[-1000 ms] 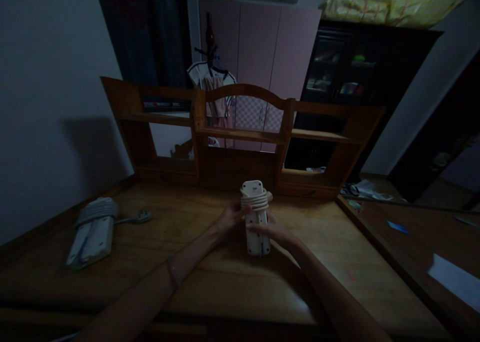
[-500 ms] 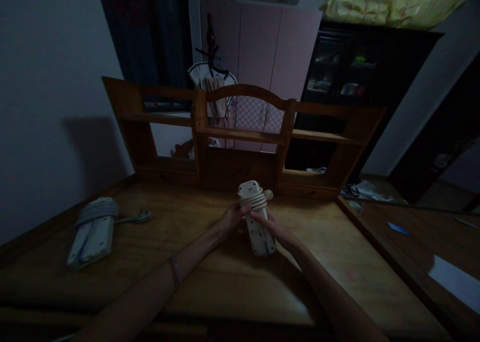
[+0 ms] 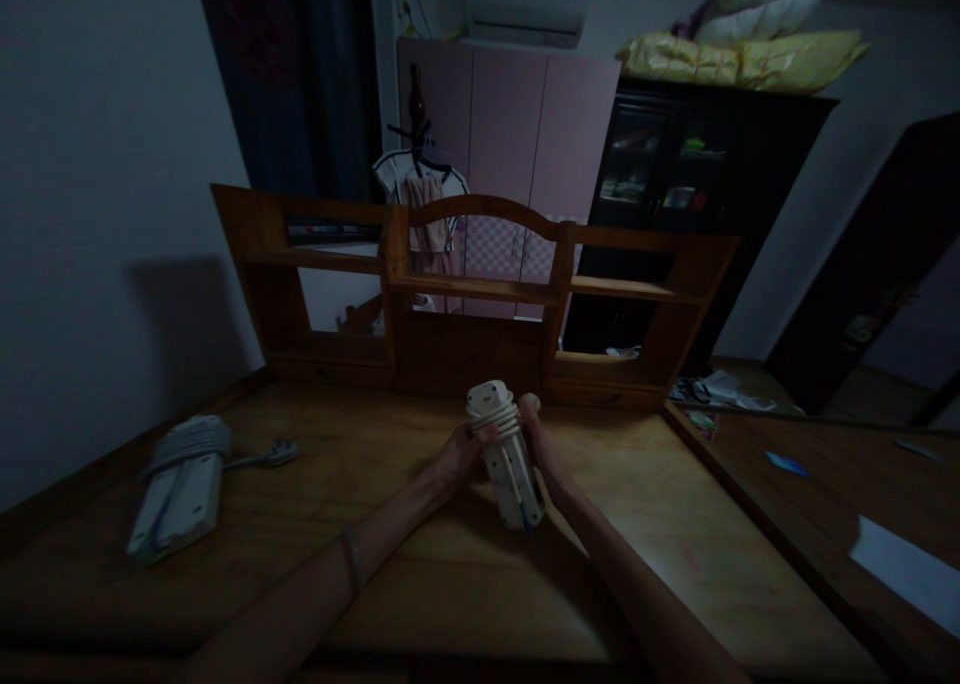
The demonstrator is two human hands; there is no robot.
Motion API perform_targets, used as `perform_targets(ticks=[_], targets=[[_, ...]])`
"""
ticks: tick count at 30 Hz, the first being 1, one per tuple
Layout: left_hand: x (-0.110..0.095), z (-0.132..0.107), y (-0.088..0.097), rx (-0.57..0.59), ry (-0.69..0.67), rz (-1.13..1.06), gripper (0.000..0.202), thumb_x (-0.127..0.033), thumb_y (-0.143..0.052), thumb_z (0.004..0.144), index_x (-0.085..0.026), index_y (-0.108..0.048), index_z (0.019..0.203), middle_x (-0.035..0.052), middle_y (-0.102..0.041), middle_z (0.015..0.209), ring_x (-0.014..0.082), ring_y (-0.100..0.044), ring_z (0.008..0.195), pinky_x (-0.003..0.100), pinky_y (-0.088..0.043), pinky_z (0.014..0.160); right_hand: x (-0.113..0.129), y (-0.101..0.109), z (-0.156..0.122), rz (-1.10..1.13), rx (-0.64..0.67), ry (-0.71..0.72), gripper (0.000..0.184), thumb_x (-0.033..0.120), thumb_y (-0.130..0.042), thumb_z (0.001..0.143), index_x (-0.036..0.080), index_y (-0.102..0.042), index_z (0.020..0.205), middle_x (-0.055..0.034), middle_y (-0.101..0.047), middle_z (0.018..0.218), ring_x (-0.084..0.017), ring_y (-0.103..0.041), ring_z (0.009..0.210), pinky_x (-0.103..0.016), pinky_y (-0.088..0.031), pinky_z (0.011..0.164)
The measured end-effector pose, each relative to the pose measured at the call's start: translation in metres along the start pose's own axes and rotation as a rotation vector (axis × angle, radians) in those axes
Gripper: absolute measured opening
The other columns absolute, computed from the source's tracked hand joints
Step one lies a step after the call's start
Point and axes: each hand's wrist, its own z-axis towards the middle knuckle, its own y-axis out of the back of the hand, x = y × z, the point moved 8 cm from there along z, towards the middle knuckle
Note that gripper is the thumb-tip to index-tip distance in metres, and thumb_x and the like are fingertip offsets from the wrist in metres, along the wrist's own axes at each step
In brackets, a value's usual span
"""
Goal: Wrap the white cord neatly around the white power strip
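Note:
A white power strip [image 3: 511,479] is held at a tilt over the desk, its cord [image 3: 501,421] wound in several turns round the upper part. My left hand [image 3: 463,454] grips its left side, thumb pressed near the coil. At the strip's right, my right hand [image 3: 545,454] has its fingers closed at the pale plug [image 3: 530,402] on the cord's end; part of that grip is hidden. A second power strip [image 3: 180,499] lies at the left of the desk, with its own cord [image 3: 191,439] wrapped round it and its plug [image 3: 281,451] sticking out to the right.
Behind the hands stands a wooden shelf unit [image 3: 480,286] on the desk [image 3: 360,574]. A wall [image 3: 112,294] borders the left. To the right, a lower wooden surface [image 3: 817,504] bears a white sheet [image 3: 904,569] and a small blue card [image 3: 786,463].
My right hand has shifted from the strip's face to the plug at its right side. The strip has tilted slightly, and my view has tipped up a little.

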Motion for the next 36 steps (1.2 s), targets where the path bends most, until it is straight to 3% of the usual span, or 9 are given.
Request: perform_targets(ticks=[4,8,12,19,23,30,36], targets=[[-0.012,-0.003,-0.009,0.035,-0.035,0.04,0.047,-0.045,-0.064,0.075,-0.012,-0.064,0.108,0.0121,-0.066,0.107,0.0264,-0.062,0.095,0.035,-0.047,0.085,0.009,0.029,0.007,0.028,-0.167,0.112,0.053,0.069,-0.045,0.078,0.019,-0.055,0.066,0.0006,-0.052,0.054,-0.012,-0.048,0.047,-0.025,-0.039,0.048],[-0.017,-0.006,-0.02,0.087,-0.051,0.021,0.046,-0.044,-0.061,0.077,-0.012,-0.062,0.11,0.0114,-0.065,0.107,0.0258,-0.061,0.094,0.034,-0.047,0.083,0.014,0.034,0.014,0.014,-0.11,0.13,0.048,0.063,-0.05,0.079,0.018,-0.051,0.061,0.0034,-0.044,0.047,-0.009,-0.039,0.04,-0.023,-0.031,0.042],[-0.015,-0.006,-0.025,0.086,-0.074,-0.011,0.045,-0.046,-0.058,0.078,-0.011,-0.063,0.105,0.0116,-0.066,0.104,0.0258,-0.061,0.093,0.034,-0.046,0.084,0.02,0.028,0.016,0.047,-0.028,0.157,0.039,0.056,-0.057,0.078,0.018,-0.055,0.071,0.0031,-0.049,0.056,-0.009,-0.043,0.045,-0.023,-0.035,0.045],[-0.01,0.0,-0.011,0.041,0.028,-0.018,0.053,-0.05,-0.057,0.077,-0.015,-0.057,0.116,0.0131,-0.063,0.111,0.0247,-0.062,0.09,0.033,-0.049,0.072,0.03,0.026,0.013,-0.028,0.135,0.238,0.03,0.047,-0.062,0.078,0.02,-0.055,0.087,0.0002,-0.058,0.071,-0.011,-0.052,0.054,-0.023,-0.04,0.045],[-0.019,0.0,-0.005,0.015,-0.003,0.045,0.052,-0.049,-0.061,0.075,-0.016,-0.059,0.115,0.0124,-0.063,0.112,0.025,-0.061,0.093,0.033,-0.049,0.074,0.038,0.029,0.008,-0.137,0.179,0.295,0.028,0.043,-0.058,0.082,0.02,-0.054,0.098,-0.0014,-0.06,0.079,-0.012,-0.057,0.062,-0.023,-0.044,0.049],[-0.021,0.001,-0.004,-0.039,0.004,0.135,0.057,-0.05,-0.068,0.07,-0.012,-0.06,0.111,0.0132,-0.065,0.109,0.0276,-0.063,0.095,0.035,-0.051,0.076,0.043,0.018,-0.001,-0.162,0.18,0.305,0.032,0.043,-0.057,0.083,0.023,-0.05,0.106,-0.003,-0.06,0.096,-0.017,-0.06,0.084,-0.028,-0.051,0.067],[-0.035,-0.002,-0.008,-0.053,-0.219,0.198,0.056,-0.045,-0.071,0.069,-0.014,-0.057,0.114,0.0124,-0.06,0.12,0.0249,-0.056,0.11,0.033,-0.045,0.093,0.038,0.021,0.004,-0.127,0.017,0.299,0.042,0.041,-0.072,0.07,0.022,-0.05,0.1,-0.0019,-0.06,0.093,-0.017,-0.058,0.085,-0.029,-0.048,0.074]])
